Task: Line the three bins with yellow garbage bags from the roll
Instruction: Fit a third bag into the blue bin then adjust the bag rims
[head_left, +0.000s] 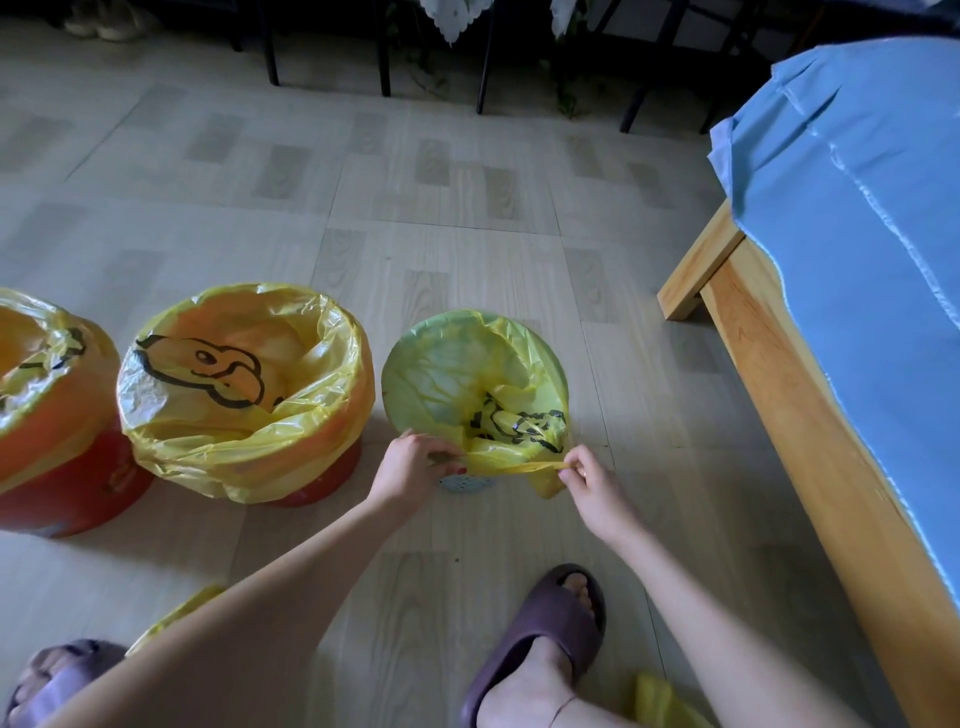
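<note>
Two lined bins (244, 395) left, bed (810, 312) right — slippers (540, 629).

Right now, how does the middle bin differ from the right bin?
The middle bin is red; the right bin is pale. The middle bin's bag is folded over the whole rim; the right bin's bag is being stretched at its near edge by the left hand and right hand. Both bags are yellow with black print.

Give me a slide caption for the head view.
Both hands stretch a yellow bag over the third bin.
</note>
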